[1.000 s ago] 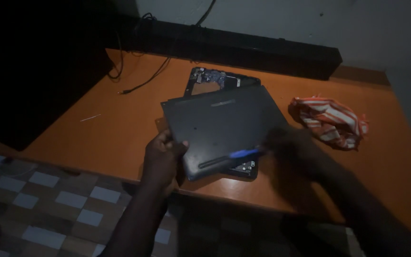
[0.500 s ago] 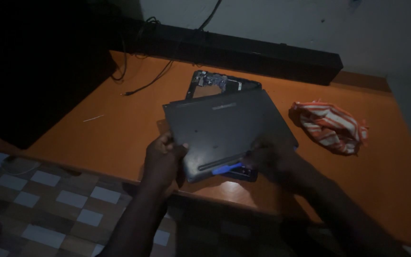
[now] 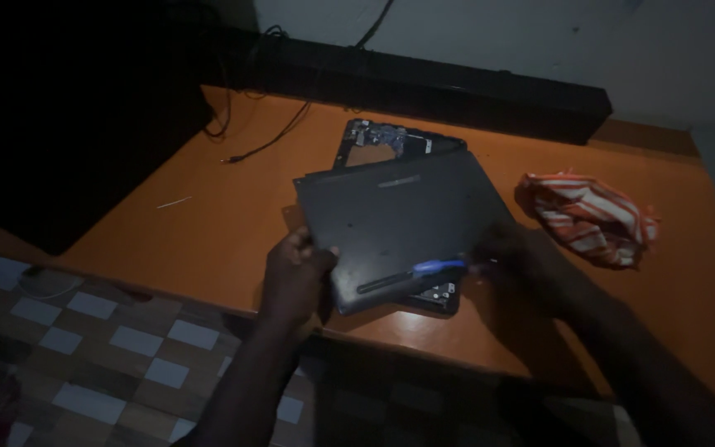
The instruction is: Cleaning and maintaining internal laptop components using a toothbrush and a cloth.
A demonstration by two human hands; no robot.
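A dark grey laptop bottom cover (image 3: 403, 219) is lifted at an angle over the opened laptop body (image 3: 391, 142) on the orange table (image 3: 208, 223). My left hand (image 3: 295, 277) grips the cover's near left corner. My right hand (image 3: 519, 257) holds a small tool with a blue handle (image 3: 436, 266) at the cover's near right edge. Circuit parts of the laptop show beyond the cover's far edge and under its near edge.
A red and white striped cloth pouch (image 3: 589, 217) lies to the right of the laptop. A long black bar (image 3: 424, 87) runs along the wall at the back, with black cables (image 3: 262, 136) trailing at the far left. Checkered floor shows below the table's near edge.
The cover has shifted a little in my hands. My right hand has slid along its near right edge, and the blue tool shows again at that edge.
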